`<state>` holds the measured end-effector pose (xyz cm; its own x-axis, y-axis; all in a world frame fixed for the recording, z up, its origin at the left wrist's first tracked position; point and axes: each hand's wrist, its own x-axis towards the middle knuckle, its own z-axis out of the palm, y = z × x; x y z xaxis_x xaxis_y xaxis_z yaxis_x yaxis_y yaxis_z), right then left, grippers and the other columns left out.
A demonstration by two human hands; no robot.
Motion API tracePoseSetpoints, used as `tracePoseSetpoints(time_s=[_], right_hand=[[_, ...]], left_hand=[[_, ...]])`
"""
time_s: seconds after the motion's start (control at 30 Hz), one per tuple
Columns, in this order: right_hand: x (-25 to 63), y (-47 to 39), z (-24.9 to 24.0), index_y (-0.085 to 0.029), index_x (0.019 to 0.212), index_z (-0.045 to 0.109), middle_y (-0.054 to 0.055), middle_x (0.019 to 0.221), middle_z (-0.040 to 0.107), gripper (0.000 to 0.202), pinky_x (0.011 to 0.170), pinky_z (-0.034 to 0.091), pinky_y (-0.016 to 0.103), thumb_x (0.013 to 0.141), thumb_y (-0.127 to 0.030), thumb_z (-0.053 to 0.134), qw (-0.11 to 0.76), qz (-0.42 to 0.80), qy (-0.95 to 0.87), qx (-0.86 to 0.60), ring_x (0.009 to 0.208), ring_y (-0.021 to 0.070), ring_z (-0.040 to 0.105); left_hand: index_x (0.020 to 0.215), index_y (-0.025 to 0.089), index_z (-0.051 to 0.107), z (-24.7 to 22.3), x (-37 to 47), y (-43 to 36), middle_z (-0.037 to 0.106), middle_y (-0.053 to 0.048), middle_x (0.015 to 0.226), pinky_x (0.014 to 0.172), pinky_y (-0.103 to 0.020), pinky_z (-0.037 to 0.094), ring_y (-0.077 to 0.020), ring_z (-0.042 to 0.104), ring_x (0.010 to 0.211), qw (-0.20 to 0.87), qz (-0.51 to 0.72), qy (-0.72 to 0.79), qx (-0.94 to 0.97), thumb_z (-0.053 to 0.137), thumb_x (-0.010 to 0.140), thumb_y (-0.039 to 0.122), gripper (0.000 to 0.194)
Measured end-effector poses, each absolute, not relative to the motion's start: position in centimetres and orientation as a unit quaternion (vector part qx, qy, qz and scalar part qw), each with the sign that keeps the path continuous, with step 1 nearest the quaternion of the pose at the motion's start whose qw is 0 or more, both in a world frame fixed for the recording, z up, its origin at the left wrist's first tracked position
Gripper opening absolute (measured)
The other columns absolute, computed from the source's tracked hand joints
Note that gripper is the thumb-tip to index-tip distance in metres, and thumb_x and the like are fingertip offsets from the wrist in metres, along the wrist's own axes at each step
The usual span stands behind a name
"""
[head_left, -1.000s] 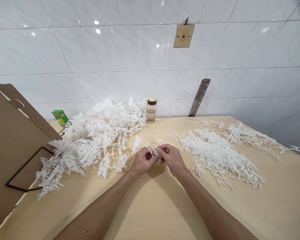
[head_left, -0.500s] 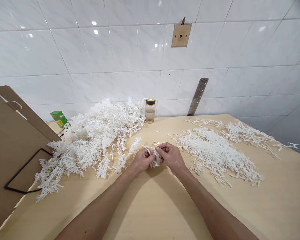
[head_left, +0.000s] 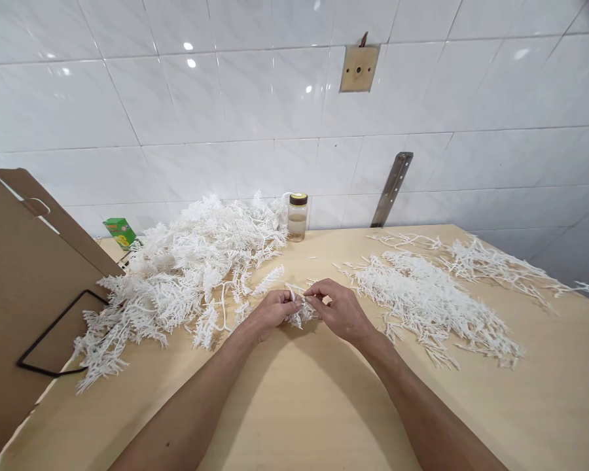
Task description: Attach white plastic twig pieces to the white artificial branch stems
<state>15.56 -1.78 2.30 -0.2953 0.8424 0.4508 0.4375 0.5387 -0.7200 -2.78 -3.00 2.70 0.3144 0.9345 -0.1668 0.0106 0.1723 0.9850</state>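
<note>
Glossy white tiled wall (head_left: pixel 186 104) with bright reflections, beige square wall plate (head_left: pixel 358 69), pale wood tabletop (head_left: pixel 294 405), brown cardboard (head_left: pixel 34 281)

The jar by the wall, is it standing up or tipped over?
Upright: the jar stands on its base, dark lid on top.

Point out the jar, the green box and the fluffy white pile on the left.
Jar (head_left: pixel 297 226): head view, on its see-through side below the dark lid.
Green box (head_left: pixel 120 233): head view, on its printed face.
Fluffy white pile (head_left: pixel 191 252): head view, near the middle of the heap.
</note>
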Motion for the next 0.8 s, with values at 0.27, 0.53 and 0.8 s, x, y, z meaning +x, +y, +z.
tracePoseSetpoints(time_s=[0.27,0.53,0.8], right_hand=[[15.4,-1.9,1.9,-0.021,0.087,0.069,0.003,0.082,0.069,0.011,0.067,0.048,0.028,0.088,-0.021,0.058,0.396,0.203,-0.800,-0.403,0.073,0.0161,0.062],[15.5,-1.7,1.6,-0.021,0.088,0.068,0.004,0.083,0.070,0.016,0.070,0.047,0.029,0.091,-0.018,0.052,0.373,0.196,-0.824,-0.379,0.075,0.0164,0.061],[15.4,-1.6,1.3,-0.020,0.090,0.067,0.003,0.082,0.069,0.015,0.069,0.047,0.028,0.088,-0.014,0.053,0.371,0.213,-0.819,-0.382,0.073,0.0151,0.061]], left_hand=[[0.072,0.017,0.051,2.7,-2.8,-3.0,0.038,0.007,0.059,0.048,-0.025,0.015,-0.0051,0.025,0.048,0.612,0.344,0.487,0.519,0.070,0.066,0.044,0.033],[0.072,0.017,0.051,2.9,-2.8,-3.0,0.039,0.006,0.061,0.050,-0.024,0.019,-0.0060,0.030,0.052,0.601,0.330,0.503,0.526,0.070,0.067,0.045,0.034],[0.072,0.017,0.052,3.0,-2.9,-3.0,0.041,0.006,0.058,0.049,-0.024,0.018,-0.0066,0.031,0.049,0.592,0.313,0.519,0.531,0.066,0.070,0.040,0.027]])
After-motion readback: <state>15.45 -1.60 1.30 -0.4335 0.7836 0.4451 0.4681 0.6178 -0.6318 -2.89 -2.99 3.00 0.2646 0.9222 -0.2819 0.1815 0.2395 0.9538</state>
